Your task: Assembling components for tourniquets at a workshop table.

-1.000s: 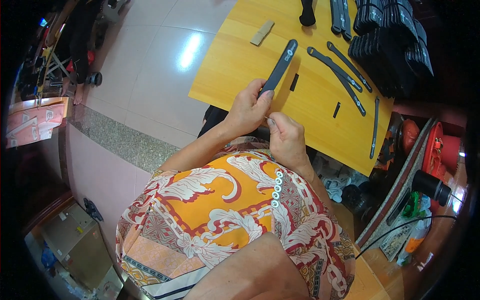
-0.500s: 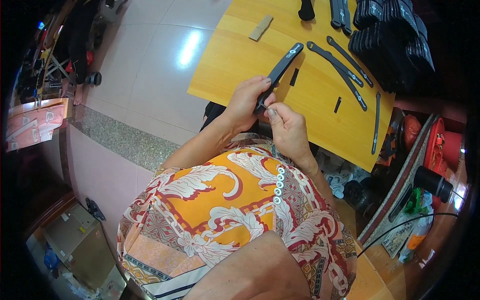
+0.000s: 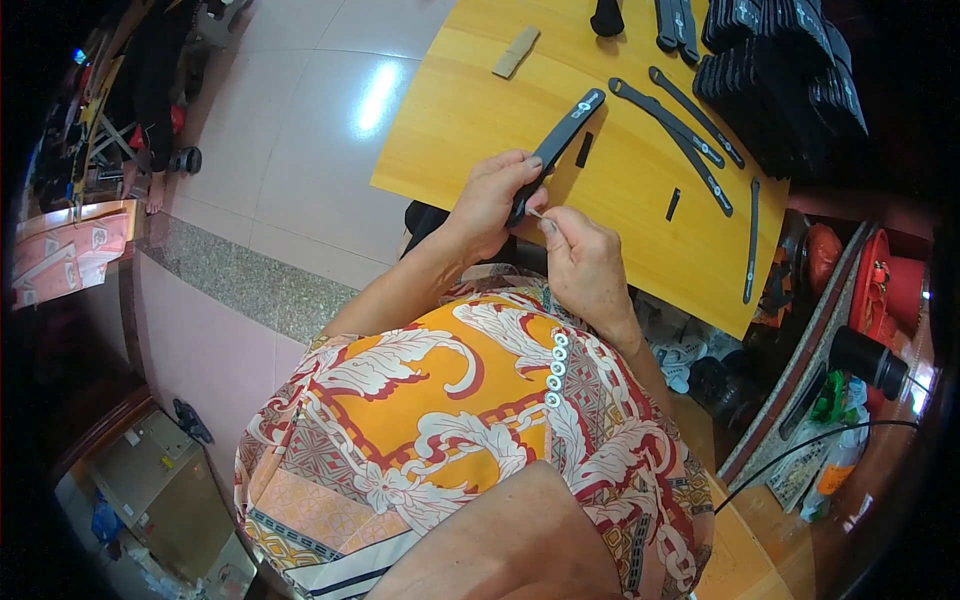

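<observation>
My left hand (image 3: 493, 200) is closed around a stack of black straps (image 3: 570, 125) with a pale printed mark, held slanting up over the table's near edge. My right hand (image 3: 583, 258) pinches something small and thin by the lower end of the straps; its kind is too small to make out. Two short black strips (image 3: 673, 204) lie on the yellow table (image 3: 450, 130). Right of my hands, several loose black straps (image 3: 690, 165) rest there, two of them crossing, and one narrow strap (image 3: 752, 240) lies near the right edge.
Bundled stacks of black straps (image 3: 745, 110) fill the far right of the table. A brown cardboard piece (image 3: 516, 52) lies at the far left. On the right, a shelf holds a black cylinder (image 3: 868, 362) with a cable. A person's leg (image 3: 155, 120) shows at far left.
My right hand has drawn slightly away from the strap ends, down and to the right, still pinching. My left hand keeps its hold on the straps.
</observation>
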Action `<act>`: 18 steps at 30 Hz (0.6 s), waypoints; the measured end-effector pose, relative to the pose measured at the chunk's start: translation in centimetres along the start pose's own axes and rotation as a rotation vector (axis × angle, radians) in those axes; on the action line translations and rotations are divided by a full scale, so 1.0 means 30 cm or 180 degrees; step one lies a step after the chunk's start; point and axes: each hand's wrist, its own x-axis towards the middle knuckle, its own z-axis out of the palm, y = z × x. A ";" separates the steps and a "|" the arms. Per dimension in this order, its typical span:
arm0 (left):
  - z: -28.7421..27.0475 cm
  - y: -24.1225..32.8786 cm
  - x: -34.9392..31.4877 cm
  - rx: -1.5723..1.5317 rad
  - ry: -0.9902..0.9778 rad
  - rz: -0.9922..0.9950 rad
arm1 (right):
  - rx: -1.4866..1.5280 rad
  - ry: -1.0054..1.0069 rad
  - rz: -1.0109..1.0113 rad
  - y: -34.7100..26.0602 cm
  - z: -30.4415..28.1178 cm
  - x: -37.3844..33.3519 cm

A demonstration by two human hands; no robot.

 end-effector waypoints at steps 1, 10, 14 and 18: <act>0.000 0.000 0.001 0.0065 -0.0027 0.0010 | -0.0001 0.0004 0.0008 0.002 0.002 0.000; 0.008 -0.007 0.004 0.0120 -0.0013 -0.0001 | 0.0097 0.0071 -0.0095 0.002 0.012 -0.002; 0.009 -0.001 0.004 0.0065 -0.0023 -0.0059 | 0.0032 0.0038 -0.0038 0.002 0.010 -0.009; 0.009 -0.002 0.005 0.0041 0.0033 -0.0095 | 0.0083 0.0024 -0.0058 0.002 0.013 -0.010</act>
